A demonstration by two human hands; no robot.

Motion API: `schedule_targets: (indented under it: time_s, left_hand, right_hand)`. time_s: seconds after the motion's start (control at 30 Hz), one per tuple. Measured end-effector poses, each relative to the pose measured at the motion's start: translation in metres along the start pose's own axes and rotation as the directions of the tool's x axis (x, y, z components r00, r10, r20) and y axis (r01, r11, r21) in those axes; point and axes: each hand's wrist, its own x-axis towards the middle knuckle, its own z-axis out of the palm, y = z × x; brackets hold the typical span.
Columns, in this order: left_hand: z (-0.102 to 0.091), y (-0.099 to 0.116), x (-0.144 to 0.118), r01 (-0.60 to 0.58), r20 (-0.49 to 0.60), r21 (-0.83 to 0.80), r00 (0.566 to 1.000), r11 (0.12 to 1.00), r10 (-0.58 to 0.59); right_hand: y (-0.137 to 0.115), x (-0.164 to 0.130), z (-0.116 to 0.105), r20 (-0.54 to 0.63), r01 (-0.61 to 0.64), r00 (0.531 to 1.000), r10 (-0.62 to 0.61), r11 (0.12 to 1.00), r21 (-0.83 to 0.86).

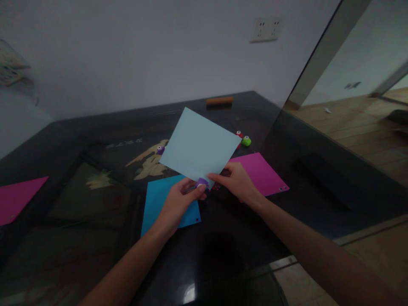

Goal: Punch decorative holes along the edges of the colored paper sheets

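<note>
My left hand (186, 193) is closed around a small purple paper punch (202, 182), placed at the near corner of a pale blue sheet of paper (200, 146). My right hand (236, 180) pinches the same sheet close to that corner, thumb on top. The sheet is held tilted above the table. Beneath my left hand lies a bright blue sheet (153, 208) with a small dark hole near one corner. A magenta sheet (261, 172) beside my right hand also has small holes at a corner. Tiny coloured bits (216, 187) show below the hands.
Beyond the pale sheet sit a green punch (246, 141) and a partly hidden red one (239, 134). Another purple punch (160, 150) peeks out on the left. A brown cylinder (219, 101) lies at the back of the dark glossy table (95, 255). Another pink sheet (21, 199) lies far left.
</note>
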Motion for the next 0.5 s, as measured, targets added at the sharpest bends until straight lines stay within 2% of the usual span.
schedule_targets:
  time_s: [0.5]
  left_hand:
    - [0.0003, 0.0013, -0.0006, 0.039, 0.009, -0.041, 0.999, 0.998, -0.039]
  right_hand:
    - [-0.0017, -0.002, 0.0, -0.018, 0.005, 1.0, -0.005, 1.0, 0.022]
